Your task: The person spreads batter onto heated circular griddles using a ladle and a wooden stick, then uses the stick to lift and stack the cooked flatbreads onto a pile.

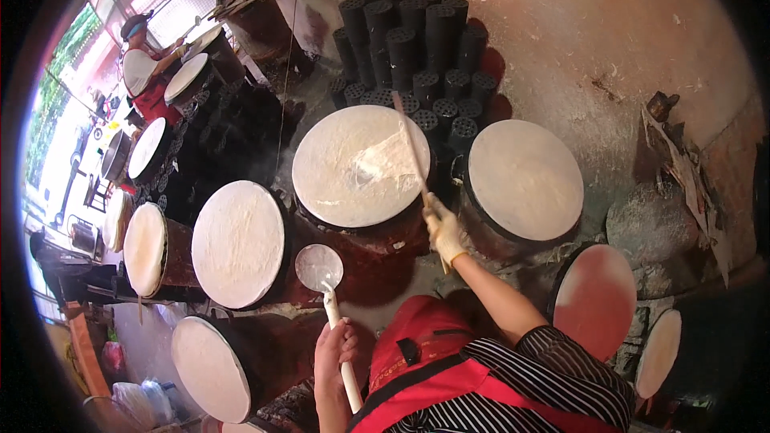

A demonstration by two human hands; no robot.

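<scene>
My left hand, bare, is closed around the pale handle of a ladle, whose round bowl points away from me. My right hand, in a light glove, grips a long thin wooden stick. The stick lies slantwise over a large round griddle coated with a pale layer. Near the stick, the coating is thicker and rumpled, like wet batter. To the right stands another round griddle with a smooth pale top. A further coated griddle is left of the ladle.
Black coal briquettes are stacked against the wall behind the middle griddle. More round tops surround me, including a partly reddish one and one at lower left. Another person works at griddles far left.
</scene>
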